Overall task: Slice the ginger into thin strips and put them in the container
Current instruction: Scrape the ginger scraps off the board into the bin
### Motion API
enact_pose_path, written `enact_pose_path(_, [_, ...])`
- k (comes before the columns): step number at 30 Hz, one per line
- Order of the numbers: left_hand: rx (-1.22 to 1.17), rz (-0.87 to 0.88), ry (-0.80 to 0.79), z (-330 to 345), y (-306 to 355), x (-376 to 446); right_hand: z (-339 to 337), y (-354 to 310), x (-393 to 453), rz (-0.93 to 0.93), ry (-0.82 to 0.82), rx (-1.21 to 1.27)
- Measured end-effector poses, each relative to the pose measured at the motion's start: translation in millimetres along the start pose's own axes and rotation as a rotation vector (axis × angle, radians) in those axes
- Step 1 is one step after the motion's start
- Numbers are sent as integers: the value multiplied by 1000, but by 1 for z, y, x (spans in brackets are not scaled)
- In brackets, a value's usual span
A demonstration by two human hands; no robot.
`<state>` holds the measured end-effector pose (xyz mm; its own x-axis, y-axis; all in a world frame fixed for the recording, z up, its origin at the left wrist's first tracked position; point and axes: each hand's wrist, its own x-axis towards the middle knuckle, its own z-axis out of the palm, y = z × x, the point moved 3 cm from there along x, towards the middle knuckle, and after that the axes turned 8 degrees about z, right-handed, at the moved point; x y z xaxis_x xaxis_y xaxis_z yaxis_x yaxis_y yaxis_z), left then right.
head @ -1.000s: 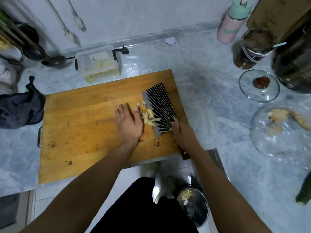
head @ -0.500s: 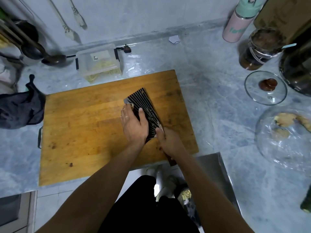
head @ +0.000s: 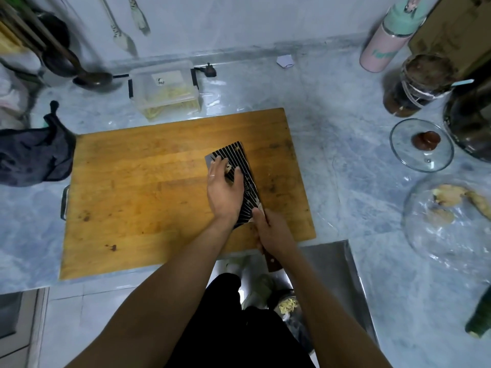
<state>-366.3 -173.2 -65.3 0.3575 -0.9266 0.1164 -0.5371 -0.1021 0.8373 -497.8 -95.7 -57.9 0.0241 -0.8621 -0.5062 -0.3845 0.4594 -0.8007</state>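
A pale scrap of ginger (head: 228,168) is glimpsed, probably pinned, on the striped cleaver blade (head: 240,179) over the cutting board (head: 148,192). It is covered by the left hand (head: 224,193), fingers straight and flat. The handle is clenched by the right hand (head: 272,232). The container (head: 166,92) is seen behind the board.

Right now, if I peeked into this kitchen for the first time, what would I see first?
First you'd notice the big wooden cutting board in the middle of the marble counter, with a wide striped cleaver lying flat on it. The left hand lies on the blade over bits of ginger, while the right hand grips the handle. Behind the board sits a clear container with pale ginger strips inside.
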Motion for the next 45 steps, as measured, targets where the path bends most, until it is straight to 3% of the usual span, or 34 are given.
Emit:
enact_pose_path(10, [82, 133, -129, -10, 11, -30, 4, 6, -38, 111, -68, 167])
enact_pose_path(23, [74, 231, -129, -61, 25, -73, 12, -2, -102, 44, -88, 219])
enact_pose_path(31, [68, 358, -234, -86, 15, -120, 44, 21, -164, 50, 58, 307])
enact_pose_path(45, [-47, 406, -544, -120, -52, -293, 134, 129, -322, 359, 288, 553])
